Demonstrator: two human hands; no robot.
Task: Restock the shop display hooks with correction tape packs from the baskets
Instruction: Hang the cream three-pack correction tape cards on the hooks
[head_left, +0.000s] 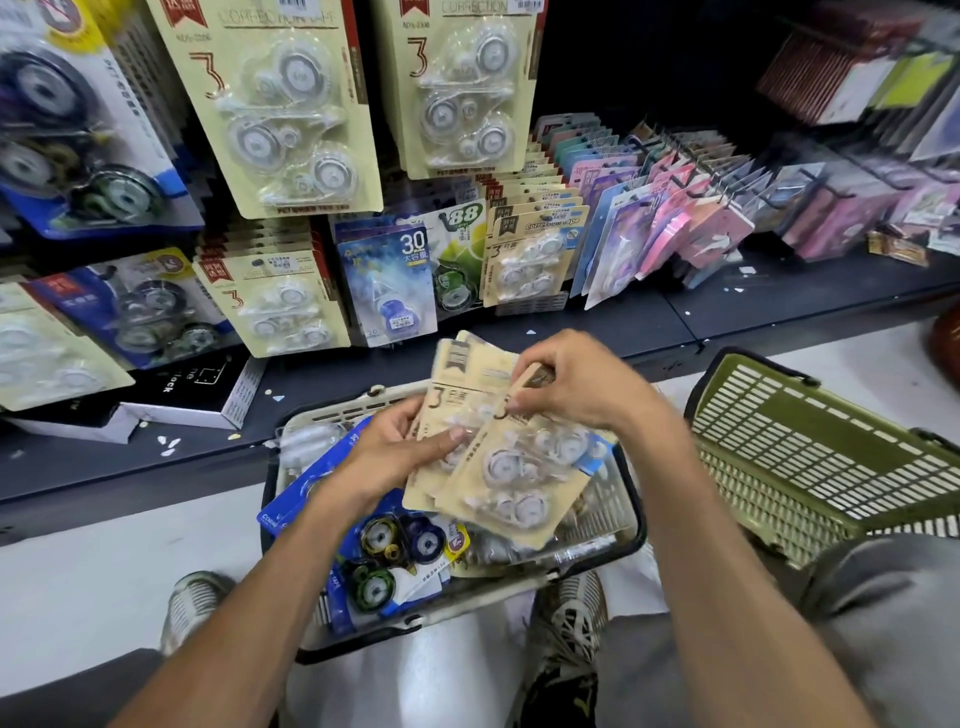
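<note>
Both hands held a fanned stack of beige correction tape packs (483, 447) above the cream basket (613, 499) on the floor. The left hand (400, 447) gripped the stack's left edge, thumb on top. The right hand (576, 384) had its fingers (524, 402) pinching the front pack's upper part.

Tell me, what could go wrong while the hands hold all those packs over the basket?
1. The left hand grips several beige packs fanned loosely while the right hand pinches one near its top; a pack could slip out and drop into the grey basket.
2. That basket already holds a jumble of blue packs, so a dropped pack might get mixed in.
3. The beige hooks look crowded, so adding more may be fiddly.
</note>
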